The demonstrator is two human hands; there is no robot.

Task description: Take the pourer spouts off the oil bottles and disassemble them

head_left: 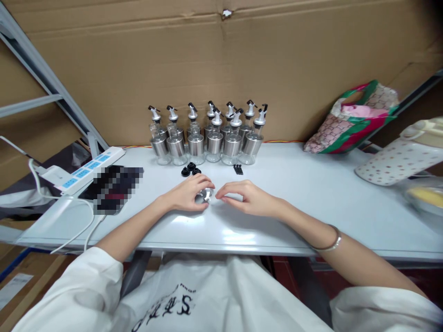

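My left hand (191, 193) curls around a small group of shiny silver parts (205, 195) on the table, its thumb and fingers on either side of them. The parts' exact kind is hard to make out. Close to their right side, my right hand (244, 196) has its fingertips and thumb drawn toward each other; anything between the tips is too small to see. Behind my left hand lie several black round stoppers (191, 168). Small black levers (237, 169) lie side by side beyond my right hand.
Glass bottles with steel sleeves (214, 140) stand at the back, many with silver-and-black pour spouts. A power strip (90, 169) and a pixelated dark object (116, 189) are at left. A patterned bag (341, 133) and a dotted white jug (398, 154) stand at right.
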